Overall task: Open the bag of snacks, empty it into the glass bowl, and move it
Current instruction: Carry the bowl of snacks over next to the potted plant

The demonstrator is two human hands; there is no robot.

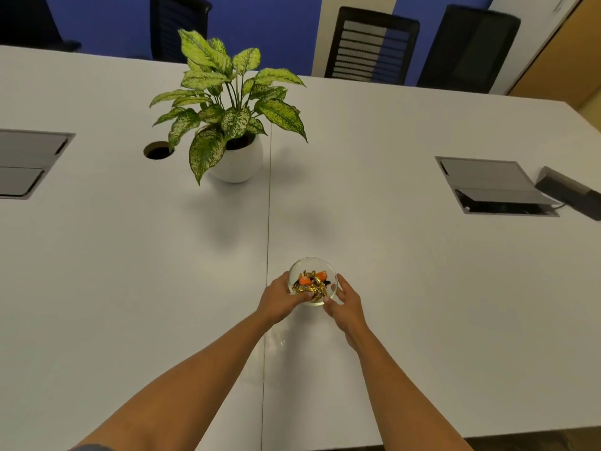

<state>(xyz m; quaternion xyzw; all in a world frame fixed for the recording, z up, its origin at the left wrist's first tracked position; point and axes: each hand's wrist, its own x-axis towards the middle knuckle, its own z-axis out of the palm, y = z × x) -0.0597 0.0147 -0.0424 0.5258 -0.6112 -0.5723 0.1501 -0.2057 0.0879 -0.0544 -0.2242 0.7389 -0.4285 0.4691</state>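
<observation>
A small glass bowl (313,267) sits on the white table (422,288), just right of the table's centre seam. It holds several gold-wrapped and orange snacks (311,284). My left hand (280,300) cups the bowl's left side and my right hand (345,302) cups its right side, fingers curled around the near rim. Whether the bowl rests on the table or is lifted off it, I cannot tell. No snack bag is in view.
A potted plant (232,125) in a white pot stands behind the bowl to the left. A round cable hole (158,150) lies left of it. Metal socket hatches (494,187) (26,164) flank the table, with a black box (572,192) far right. Dark chairs (370,45) line the far edge.
</observation>
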